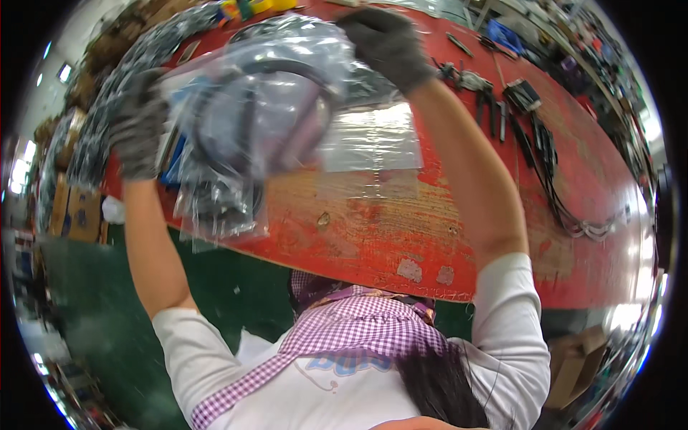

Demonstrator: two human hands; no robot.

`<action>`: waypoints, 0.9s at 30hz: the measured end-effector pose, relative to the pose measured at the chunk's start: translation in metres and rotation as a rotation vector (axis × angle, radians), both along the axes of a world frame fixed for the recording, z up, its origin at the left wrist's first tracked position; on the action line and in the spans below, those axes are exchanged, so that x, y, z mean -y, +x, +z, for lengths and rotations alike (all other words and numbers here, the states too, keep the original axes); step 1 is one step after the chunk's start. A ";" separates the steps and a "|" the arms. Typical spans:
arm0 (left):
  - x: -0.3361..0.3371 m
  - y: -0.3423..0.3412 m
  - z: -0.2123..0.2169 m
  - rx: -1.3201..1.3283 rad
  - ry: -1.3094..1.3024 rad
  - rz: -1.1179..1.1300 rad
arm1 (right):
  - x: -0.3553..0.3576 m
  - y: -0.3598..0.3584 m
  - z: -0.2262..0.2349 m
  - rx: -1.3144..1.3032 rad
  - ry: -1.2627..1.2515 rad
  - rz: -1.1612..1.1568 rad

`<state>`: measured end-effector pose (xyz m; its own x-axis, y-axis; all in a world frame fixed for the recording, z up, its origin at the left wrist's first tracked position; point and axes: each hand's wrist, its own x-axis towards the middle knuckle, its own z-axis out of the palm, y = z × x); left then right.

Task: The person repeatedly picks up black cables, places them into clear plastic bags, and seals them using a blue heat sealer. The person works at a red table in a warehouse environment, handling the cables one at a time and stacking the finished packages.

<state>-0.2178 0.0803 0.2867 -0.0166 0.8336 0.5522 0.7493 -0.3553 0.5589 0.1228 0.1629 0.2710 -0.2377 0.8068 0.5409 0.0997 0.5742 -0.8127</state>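
Observation:
Before me hangs a clear plastic bag, raised over the worktable and somewhat blurred. A coiled black cable shows through its film. My left hand, in a grey knit glove, is closed on the bag's left side. At the far right corner of the bag, my grey-gloved right hand has its fingers bent together on the film. Flat clear bags lie on the table just right of the raised bag. Beneath it, another filled bag with dark coils rests by the table's near left edge.
The red worktable has worn paint. On its right lie black cables, hand tools and a small dark box. Bagged bundles are heaped along the left. Cardboard boxes stand beyond the left edge.

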 end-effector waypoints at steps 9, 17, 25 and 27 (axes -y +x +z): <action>0.032 0.005 -0.083 -0.211 -0.239 0.569 | 0.007 0.000 -0.121 0.456 0.149 -0.113; 0.067 0.043 -0.228 -0.259 -0.360 0.135 | -0.031 0.325 -0.253 1.036 -0.430 -1.224; 0.030 0.109 -0.202 -0.454 -0.360 0.034 | -0.013 0.465 -0.255 1.177 -0.836 -1.321; 0.019 0.134 -0.196 -0.518 -0.348 -0.030 | -0.007 0.462 -0.241 1.211 -0.886 -1.239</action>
